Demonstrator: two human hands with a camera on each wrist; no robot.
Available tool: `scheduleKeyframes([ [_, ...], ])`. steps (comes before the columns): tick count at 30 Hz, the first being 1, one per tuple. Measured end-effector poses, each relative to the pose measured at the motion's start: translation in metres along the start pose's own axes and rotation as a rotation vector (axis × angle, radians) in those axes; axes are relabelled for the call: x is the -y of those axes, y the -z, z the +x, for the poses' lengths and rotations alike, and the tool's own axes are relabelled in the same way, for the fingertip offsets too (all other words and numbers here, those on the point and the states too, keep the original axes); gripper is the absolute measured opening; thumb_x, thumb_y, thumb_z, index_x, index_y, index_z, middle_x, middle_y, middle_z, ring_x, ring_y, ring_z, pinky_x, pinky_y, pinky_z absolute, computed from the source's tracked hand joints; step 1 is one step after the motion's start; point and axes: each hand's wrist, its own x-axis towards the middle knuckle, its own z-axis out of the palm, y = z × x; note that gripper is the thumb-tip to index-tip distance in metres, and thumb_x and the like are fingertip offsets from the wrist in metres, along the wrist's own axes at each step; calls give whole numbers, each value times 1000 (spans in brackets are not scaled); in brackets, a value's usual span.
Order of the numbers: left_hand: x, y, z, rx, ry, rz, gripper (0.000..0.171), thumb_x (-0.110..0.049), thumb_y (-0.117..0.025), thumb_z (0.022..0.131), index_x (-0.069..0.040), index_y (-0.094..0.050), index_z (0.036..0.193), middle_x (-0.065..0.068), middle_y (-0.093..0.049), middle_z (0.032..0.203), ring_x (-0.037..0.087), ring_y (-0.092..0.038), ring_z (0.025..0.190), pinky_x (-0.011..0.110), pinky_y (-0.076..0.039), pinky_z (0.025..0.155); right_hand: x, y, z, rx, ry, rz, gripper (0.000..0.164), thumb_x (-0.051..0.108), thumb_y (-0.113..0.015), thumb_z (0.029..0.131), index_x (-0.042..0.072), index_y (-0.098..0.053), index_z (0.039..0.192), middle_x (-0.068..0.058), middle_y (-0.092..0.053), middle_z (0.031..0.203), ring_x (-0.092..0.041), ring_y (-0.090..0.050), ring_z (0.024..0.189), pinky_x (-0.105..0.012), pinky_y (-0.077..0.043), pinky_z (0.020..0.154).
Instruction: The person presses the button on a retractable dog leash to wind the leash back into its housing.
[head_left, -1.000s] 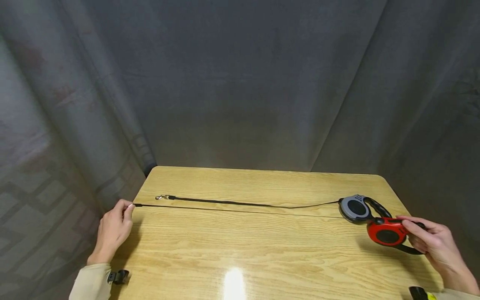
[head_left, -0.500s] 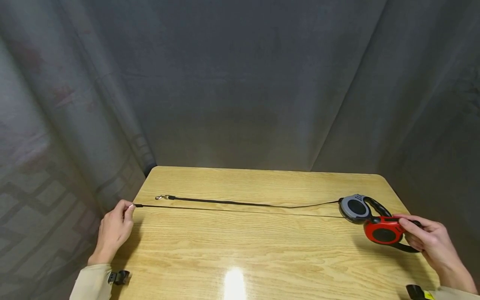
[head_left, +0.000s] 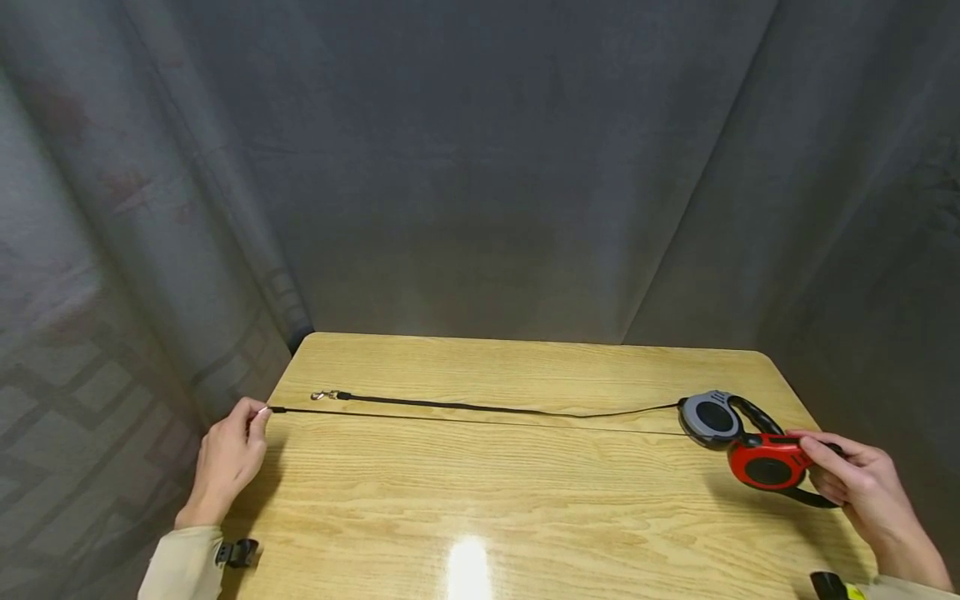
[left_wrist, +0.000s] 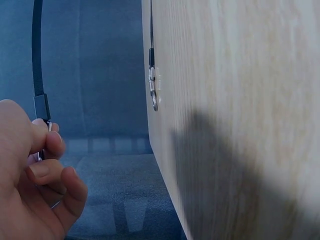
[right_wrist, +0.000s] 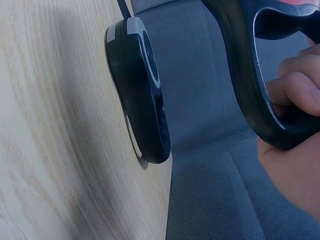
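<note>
My right hand (head_left: pixel 862 487) grips a red retractable leash (head_left: pixel 765 467) above the table's right side. Fingers pass into its black handle loop (right_wrist: pixel 240 75) in the right wrist view. From its casing a thin black cord (head_left: pixel 480 422) stretches left, drawn straight, to my left hand (head_left: pixel 225 458), which pinches the metal clip at the cord's end. That clip is mostly covered by the fingers. Just behind lies a grey retractable leash (head_left: pixel 708 417), flat on the table, partly overlapped by the red one in the head view. Its black strap (head_left: pixel 465 406) ends in a metal snap hook (head_left: pixel 324 395).
A light wooden table (head_left: pixel 480 492) spans the view, with its left edge beside my left hand and its right edge near my right. Grey curtains (head_left: pixel 465 183) hang behind it and along both sides.
The red leash and my right hand have shifted slightly left since a second ago, then held nearly still. My left hand and the grey leash have stayed in place.
</note>
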Motion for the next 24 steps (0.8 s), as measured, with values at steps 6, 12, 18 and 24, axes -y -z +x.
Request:
scheduleKeyframes([
  [6, -1, 0, 1, -6, -4, -1, 16, -17, -56, 110, -4, -64, 108, 6, -56, 72, 23, -51, 65, 37, -37, 61, -2, 0, 1, -2, 7, 17, 51, -16, -41, 107, 13, -84, 111, -3, -35, 61, -27, -8, 53, -37, -7, 46],
  [12, -1, 0, 2, -7, -3, -5, 16, -17, -56, 110, -4, -65, 109, 7, -56, 73, 23, -50, 65, 36, -36, 61, -4, 0, 1, 4, 17, 38, 52, -16, -40, 107, 12, -83, 111, -3, -34, 63, -26, -8, 53, -37, -7, 46],
  [18, -3, -1, 3, -1, -7, -1, 16, -17, -55, 111, -4, -65, 109, 7, -56, 74, 22, -50, 65, 35, -36, 61, -4, -1, 3, 5, 10, 18, 52, -15, -40, 107, 13, -83, 111, -1, -37, 62, -27, -9, 53, -37, -8, 46],
  [24, -5, -2, 3, 10, -4, -5, 17, -18, -56, 111, -3, -64, 109, 7, -56, 76, 23, -50, 67, 35, -35, 62, -4, -5, 4, 13, 6, -15, 53, -15, -40, 107, 14, -84, 110, -1, -40, 63, -27, -11, 52, -38, -8, 45],
])
